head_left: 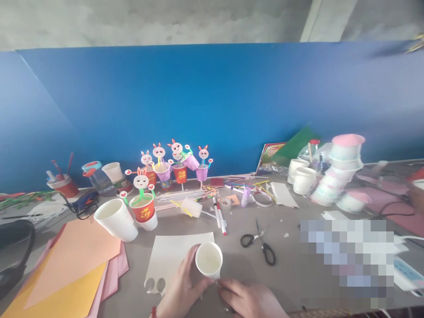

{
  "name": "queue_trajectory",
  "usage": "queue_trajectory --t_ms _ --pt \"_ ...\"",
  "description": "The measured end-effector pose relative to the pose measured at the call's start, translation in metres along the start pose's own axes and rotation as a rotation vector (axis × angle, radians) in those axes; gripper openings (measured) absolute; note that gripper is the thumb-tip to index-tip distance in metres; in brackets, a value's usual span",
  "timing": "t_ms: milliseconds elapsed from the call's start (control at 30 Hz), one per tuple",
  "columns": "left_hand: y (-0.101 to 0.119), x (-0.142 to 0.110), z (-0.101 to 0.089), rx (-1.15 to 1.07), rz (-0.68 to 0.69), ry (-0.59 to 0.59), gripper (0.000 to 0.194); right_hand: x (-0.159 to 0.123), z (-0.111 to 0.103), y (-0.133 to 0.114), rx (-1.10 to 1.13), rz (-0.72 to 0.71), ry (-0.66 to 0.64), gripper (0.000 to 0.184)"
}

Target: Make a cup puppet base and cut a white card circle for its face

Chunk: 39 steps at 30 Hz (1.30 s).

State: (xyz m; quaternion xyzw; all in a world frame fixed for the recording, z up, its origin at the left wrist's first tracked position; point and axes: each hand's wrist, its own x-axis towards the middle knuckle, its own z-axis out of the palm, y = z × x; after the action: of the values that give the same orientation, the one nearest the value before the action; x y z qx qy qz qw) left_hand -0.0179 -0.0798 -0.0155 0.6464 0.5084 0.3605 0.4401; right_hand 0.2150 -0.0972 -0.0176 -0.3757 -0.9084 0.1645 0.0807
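Note:
A white paper cup [209, 259] stands mouth up near the front of the desk, its inside bare. My left hand [185, 285] is wrapped round its left side, thumb across the front. Against the cup's lower right side my right hand [247, 298] has its fingers drawn together in a pinch; what is between them is hidden. Behind the left hand lies a sheet of white paper [180, 249] with round holes cut in its near edge. To the right of the cup, black-handled scissors [260, 242] rest with their blades slightly apart.
Coloured paper sheets [76, 260] and a stack of paper cups [115, 218] are at the left. Rabbit-faced cup figures [142, 205] stand behind. Markers [219, 214], a glue stick [245, 197] and a tape roll [262, 198] lie mid-desk. A cup tower [338, 172] stands right.

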Motion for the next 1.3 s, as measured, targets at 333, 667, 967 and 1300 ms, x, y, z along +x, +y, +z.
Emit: queue_trajectory --t_ms 333,667,967,1300 --pt "-0.007 -0.003 -0.003 0.052 -0.008 -0.049 0.059 -0.003 -0.008 -0.005 0.049 0.021 0.022 0.05" --pt "-0.001 0.001 -0.006 0.035 0.024 -0.034 0.058 -0.004 -0.012 -0.007 0.085 0.046 -0.018 0.053" --pt "-0.005 0.001 -0.005 0.087 0.069 -0.027 0.055 -0.004 -0.017 -0.011 0.069 0.064 -0.072 0.057" --pt "-0.012 0.004 -0.004 0.126 0.099 -0.047 0.058 -0.003 -0.017 -0.012 0.064 0.079 -0.09 0.058"
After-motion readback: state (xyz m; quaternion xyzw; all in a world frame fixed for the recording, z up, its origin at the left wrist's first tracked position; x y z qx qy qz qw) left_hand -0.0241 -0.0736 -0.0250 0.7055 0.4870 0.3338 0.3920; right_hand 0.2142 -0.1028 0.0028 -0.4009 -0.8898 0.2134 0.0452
